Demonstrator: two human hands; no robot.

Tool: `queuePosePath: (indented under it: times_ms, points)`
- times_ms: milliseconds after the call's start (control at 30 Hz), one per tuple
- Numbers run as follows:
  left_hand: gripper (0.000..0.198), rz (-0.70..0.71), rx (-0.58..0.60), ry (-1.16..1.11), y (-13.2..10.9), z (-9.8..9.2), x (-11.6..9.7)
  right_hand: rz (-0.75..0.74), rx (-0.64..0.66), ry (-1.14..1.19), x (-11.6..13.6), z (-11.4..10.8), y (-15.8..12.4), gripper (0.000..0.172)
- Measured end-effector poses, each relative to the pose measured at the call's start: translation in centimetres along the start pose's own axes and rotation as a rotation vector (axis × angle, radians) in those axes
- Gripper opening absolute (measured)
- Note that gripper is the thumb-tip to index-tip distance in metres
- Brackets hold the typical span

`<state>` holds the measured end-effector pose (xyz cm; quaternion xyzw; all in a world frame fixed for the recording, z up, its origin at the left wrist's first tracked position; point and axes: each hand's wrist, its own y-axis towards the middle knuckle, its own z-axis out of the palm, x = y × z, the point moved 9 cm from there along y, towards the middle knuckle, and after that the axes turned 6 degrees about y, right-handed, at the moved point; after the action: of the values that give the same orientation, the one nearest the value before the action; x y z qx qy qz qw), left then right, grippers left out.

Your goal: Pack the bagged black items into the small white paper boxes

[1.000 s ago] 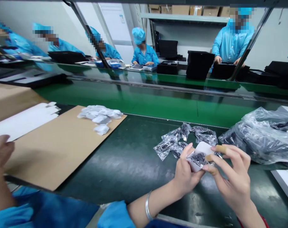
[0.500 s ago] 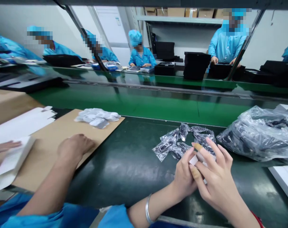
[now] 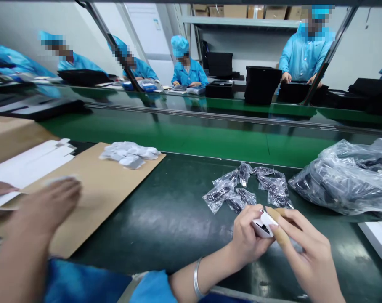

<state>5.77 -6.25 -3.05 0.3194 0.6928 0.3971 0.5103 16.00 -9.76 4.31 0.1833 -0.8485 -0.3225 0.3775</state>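
**Two hands on a small white box (image 3: 263, 224) above the desk (image 3: 165, 219)**

We see the box held over the right half of the desk, toward the near edge. Our left hand (image 3: 249, 233) keeps its grip wrapped around the box's side; a silver bangle (image 3: 196, 278) circles that wrist. Our right hand (image 3: 304, 248) has a narrow grip on the box's end, thumb and fingertips against a white flap. Something dark shows at the opening, though it is too small for us to say for certain what it is.

Behind our hands, toward the far edge, lie clear packets (image 3: 221, 195) with dark contents. A large clear bag (image 3: 345, 181) sits by the far right corner, and a white carton (image 3: 378, 240) lies along the right edge. On the left, a brown cardboard sheet (image 3: 115, 198) bears a pile of white pieces (image 3: 128, 155) near the far edge. A co-worker's hand (image 3: 57, 202), blurred, is over the sheet's left part. Beyond the far edge we see a green belt (image 3: 184, 136).
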Motion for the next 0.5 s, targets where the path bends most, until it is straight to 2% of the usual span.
queuePosePath:
  times_ms: [67, 200, 400, 500]
  points:
    - [0.057, -0.046, 0.007, -0.008, -0.8, 0.1, 0.5, -0.070, -0.039, -0.097, 0.9, 0.2, -0.5, 0.017]
    - [0.063, -0.092, 0.041, -0.018, -1.5, 0.5, 1.0, -0.119, -0.006, -0.251, 1.7, 0.9, -1.0, 0.018]
    - [0.065, -0.057, 0.121, 0.041, -0.6, 1.1, 0.6, -0.148, 0.056, -0.337, 1.7, 1.1, -0.6, 0.018]
    - [0.062, -0.047, 0.108, 0.052, -0.5, 0.9, 0.4, -0.253, 0.103, -0.418, 2.6, 1.3, -0.6, 0.019]
